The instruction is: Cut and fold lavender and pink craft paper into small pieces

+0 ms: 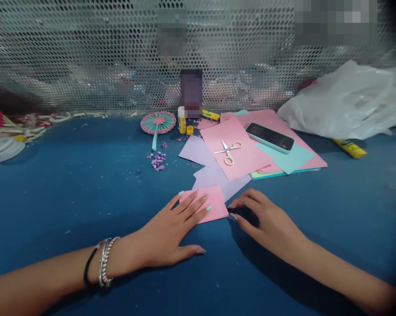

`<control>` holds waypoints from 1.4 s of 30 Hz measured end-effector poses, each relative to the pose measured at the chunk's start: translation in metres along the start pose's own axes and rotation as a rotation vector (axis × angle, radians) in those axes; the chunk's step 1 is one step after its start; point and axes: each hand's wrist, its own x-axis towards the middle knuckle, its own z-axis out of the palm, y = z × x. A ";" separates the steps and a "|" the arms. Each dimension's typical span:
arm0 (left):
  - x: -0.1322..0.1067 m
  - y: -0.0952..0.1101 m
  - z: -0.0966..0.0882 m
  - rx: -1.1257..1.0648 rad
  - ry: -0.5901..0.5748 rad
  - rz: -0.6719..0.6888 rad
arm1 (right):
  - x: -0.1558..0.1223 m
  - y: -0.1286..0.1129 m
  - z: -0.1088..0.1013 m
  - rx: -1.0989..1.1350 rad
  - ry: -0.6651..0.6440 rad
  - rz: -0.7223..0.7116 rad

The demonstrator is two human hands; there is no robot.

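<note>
A folded piece of pink paper (214, 204) lies flat on the blue table in front of me. My left hand (174, 221) rests on its left part, palm down, with the fingers spread and the thumb out on the table. At the paper's right edge is my right hand (267, 215); its fingers are curled, and a small gap shows between the thumb tip and the fingertips beside the corner. Just behind the folded piece, lilac paper sheets (217, 180) lie partly under a larger pink sheet (240, 160). White-handled scissors (229, 151) rest half open on that sheet.
A phone (270, 137) lies on stacked coloured paper (303, 153). Farther back are a paper rosette on a stick (157, 123), an uncapped glue stick (181, 120), its yellow cap (189, 130) and purple scraps (157, 161). A white plastic bag (346, 105) sits right, before a perforated metal panel (119, 52).
</note>
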 end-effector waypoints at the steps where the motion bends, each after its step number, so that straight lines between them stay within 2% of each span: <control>1: 0.000 0.000 0.000 0.002 -0.004 -0.001 | -0.001 -0.001 -0.001 0.057 -0.052 0.037; 4: 0.000 0.000 0.000 0.005 -0.006 0.001 | -0.004 -0.004 -0.006 0.319 -0.224 0.158; 9: -0.001 0.000 0.002 0.009 0.009 0.012 | -0.001 -0.006 -0.014 0.959 -0.576 0.467; 11: -0.001 0.000 0.002 0.014 0.010 0.013 | 0.001 -0.005 -0.014 1.084 -0.638 0.529; 13: -0.001 0.001 0.002 0.015 0.018 0.011 | 0.002 -0.004 -0.013 1.114 -0.665 0.545; 21: 0.000 0.000 0.002 0.014 0.029 0.023 | 0.002 0.005 -0.015 0.805 -0.719 0.411; 23: 0.000 0.000 0.001 0.018 0.019 0.021 | 0.000 0.004 -0.017 0.610 -0.605 0.358; 25: 0.000 0.000 0.001 0.022 0.007 0.018 | -0.005 -0.001 -0.017 0.309 -0.353 0.243; 27: 0.000 0.001 0.001 0.026 0.002 0.018 | -0.011 -0.008 -0.012 -0.028 -0.128 0.056; 29: 0.000 0.000 0.002 0.029 0.004 0.019 | -0.018 -0.013 -0.003 -0.283 -0.074 -0.125; 31: 0.000 0.000 0.003 0.030 0.019 0.021 | -0.023 -0.016 0.007 -0.427 -0.100 -0.213; 34: 0.000 0.000 0.004 0.032 0.041 0.024 | -0.027 -0.017 0.016 -0.514 -0.118 -0.229; 38: 0.000 0.000 0.005 0.044 0.034 0.020 | -0.028 -0.013 0.020 -0.499 -0.149 -0.201; 40: 0.000 0.001 0.005 0.048 0.020 0.015 | -0.027 -0.011 0.018 -0.439 -0.163 -0.176; 42: 0.000 0.001 0.004 0.047 0.008 0.011 | -0.025 -0.010 0.013 -0.271 -0.165 -0.094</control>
